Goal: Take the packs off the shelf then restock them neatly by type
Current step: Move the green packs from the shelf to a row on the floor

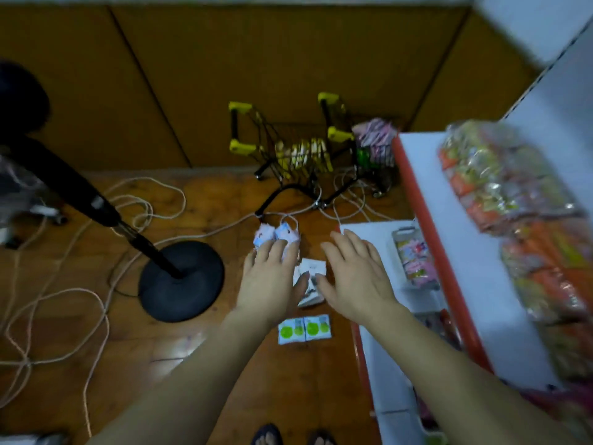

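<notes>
Two bare hands reach down over the wooden floor in your head view, both with fingers straight and spread, gripping nothing. Your left hand hangs over the pink-and-blue packs, its fingertips overlapping their near edge; whether it touches them cannot be told. Your right hand hovers beside it, the two thumbs nearly meeting above the white packs lying between them. Nearer your feet, the green-spotted packs lie side by side on the floor, apart from both hands. At right stands the white shelf with red edging, its upper level bearing orange snack bags and a lower level holding a pink pack. Farther back, two small wire trolleys with yellow handles carry more packs. A black stand base and loose cables occupy the floor at left.
</notes>
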